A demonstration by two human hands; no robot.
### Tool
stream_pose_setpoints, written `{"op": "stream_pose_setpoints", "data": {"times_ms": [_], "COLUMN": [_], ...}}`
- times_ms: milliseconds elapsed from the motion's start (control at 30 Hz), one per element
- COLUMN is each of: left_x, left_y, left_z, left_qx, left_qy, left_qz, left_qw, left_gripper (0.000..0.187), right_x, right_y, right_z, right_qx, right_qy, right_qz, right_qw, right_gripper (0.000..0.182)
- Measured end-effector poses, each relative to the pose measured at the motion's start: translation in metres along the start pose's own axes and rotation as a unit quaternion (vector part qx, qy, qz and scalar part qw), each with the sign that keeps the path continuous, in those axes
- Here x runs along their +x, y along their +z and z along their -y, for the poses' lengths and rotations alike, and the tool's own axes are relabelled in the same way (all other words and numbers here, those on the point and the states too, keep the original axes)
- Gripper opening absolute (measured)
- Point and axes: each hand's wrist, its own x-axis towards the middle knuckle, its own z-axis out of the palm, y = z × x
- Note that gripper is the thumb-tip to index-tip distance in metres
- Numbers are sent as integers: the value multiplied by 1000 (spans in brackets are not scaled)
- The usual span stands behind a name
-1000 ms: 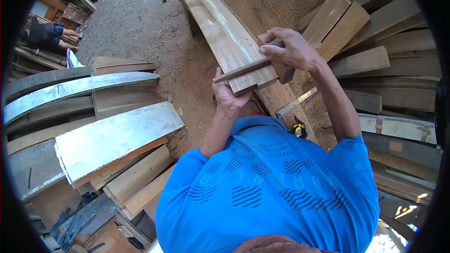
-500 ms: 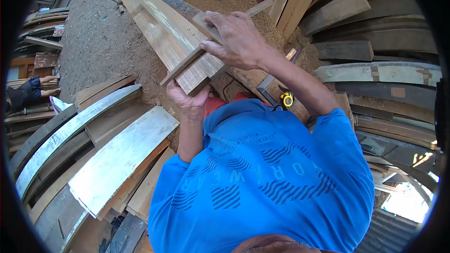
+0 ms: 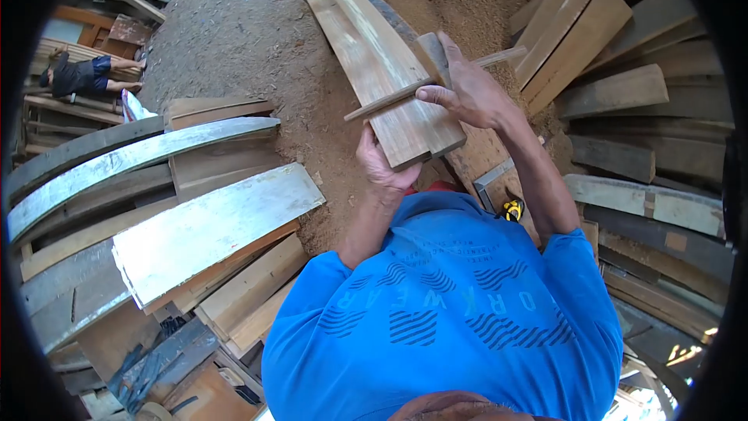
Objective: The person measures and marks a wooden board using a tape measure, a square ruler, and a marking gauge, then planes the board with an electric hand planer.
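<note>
A wide pale wooden board (image 3: 378,47) slants away from my body, its near end having a stepped, notched edge. My left hand (image 3: 387,162) is wrapped round that near end at its left corner, with part of the fingers hidden beneath. Across the board's top lies a wooden tool made of a thin stick (image 3: 382,103) and a flat block (image 3: 433,58). The fingers of my right hand (image 3: 471,93) grip this tool at the board's right edge, thumb pressed near the stick.
Near my right forearm are a metal square (image 3: 492,178) and a yellow tape measure (image 3: 513,209). Stacked planks, including a white-faced board (image 3: 222,226), lie at left. More timber (image 3: 615,93) lines the right. Another person (image 3: 86,76) is at far left, beyond the bare ground.
The view has shifted, so most things appear further right or lower. My right hand and the wooden tool still lie across the board; my left hand keeps its hold on the near end.
</note>
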Motion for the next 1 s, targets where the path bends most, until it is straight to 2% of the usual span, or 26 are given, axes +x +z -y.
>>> {"op": "stream_pose_setpoints", "data": {"times_ms": [100, 200, 300, 400, 500, 600, 700, 800, 900, 1000], "left_x": [1, 1, 2, 3, 6, 9, 7, 8, 7, 10], "left_y": [-5, -8, -9, -11, -11, -17, -15, -18, -19, -21], "left_z": [2, 2, 6, 10, 16, 20, 22, 23, 22, 23], "left_qx": [-7, -8, -9, -14, -2, -16, -28, -38, -38, -34], "left_qy": [4, -11, -15, -23, -8, -1, -13, -26, -30, -33], "left_qz": [-3, -14, -11, -3, -21, -31, -39, -37, -43, -50], "left_qw": [1000, 1000, 1000, 1000, 1000, 999, 999, 998, 998, 998], "left_gripper": [52, 53, 52, 51, 49, 47, 47, 47, 48, 48], "right_x": [4, 0, -4, -1, 4, 20, 37, 51, 60, 80], "right_y": [7, 10, 14, 17, 40, 48, 51, 62, 59, 51], "right_z": [3, 14, 26, 51, 39, 35, 36, 30, 31, 37], "right_qx": [-97, -115, -108, -169, -243, -272, -258, -259, -274, -243], "right_qy": [-58, 36, 67, 121, 98, 129, 120, 100, 85, 116], "right_qz": [-8, 53, 29, 38, -39, -28, -15, -48, -49, 28], "right_qw": [994, 991, 991, 977, 964, 953, 958, 959, 957, 963], "right_gripper": [68, 49, 49, 57, 65, 69, 70, 69, 63, 60]}}
